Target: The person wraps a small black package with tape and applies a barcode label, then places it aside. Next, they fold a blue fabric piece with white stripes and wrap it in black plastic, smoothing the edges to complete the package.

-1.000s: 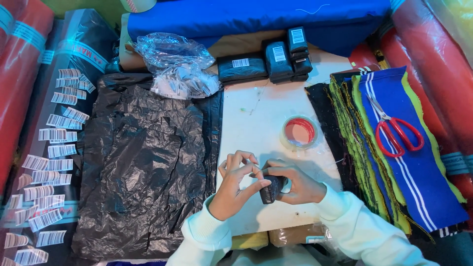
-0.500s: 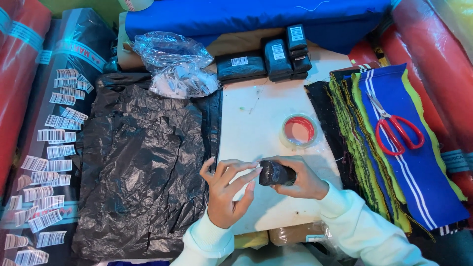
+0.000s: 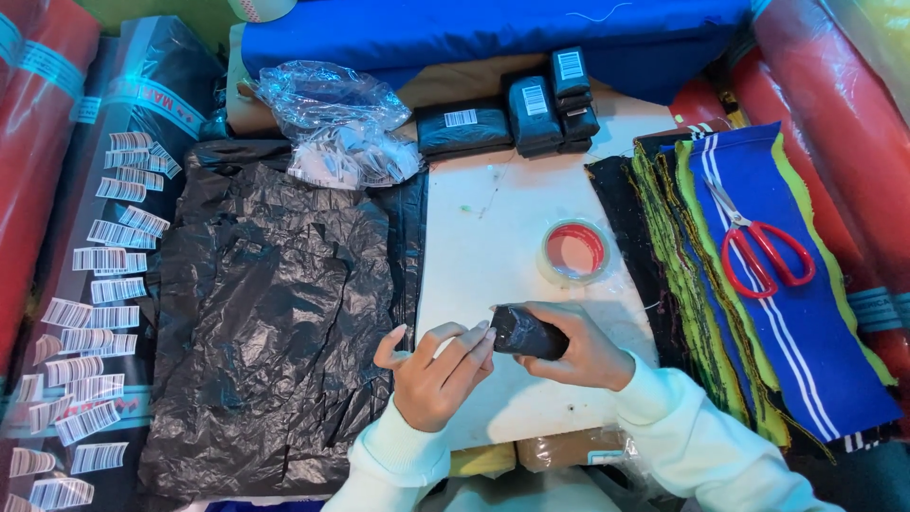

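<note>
My right hand [image 3: 580, 353] grips a small bundle wrapped in black plastic [image 3: 527, 332] just above the white table [image 3: 493, 246]. My left hand [image 3: 438, 372] is beside it, fingers stretched toward the bundle's left end, with what looks like a small strip at the fingertips. A roll of clear tape with a red core [image 3: 574, 251] lies just beyond the hands. Both sleeves are pale mint.
A crumpled black plastic sheet [image 3: 275, 303] covers the left of the table. Barcode stickers [image 3: 104, 275] line the far left. Finished black bundles [image 3: 531, 114] and a clear bag of labels [image 3: 341, 133] sit at the back. Red scissors [image 3: 763, 246] rest on stacked blue and green fabric [image 3: 787, 313] at right.
Both hands were closed around the bundle; my left hand came off it and opened, then moved back to its left end. My right hand kept holding and turned it sideways.
</note>
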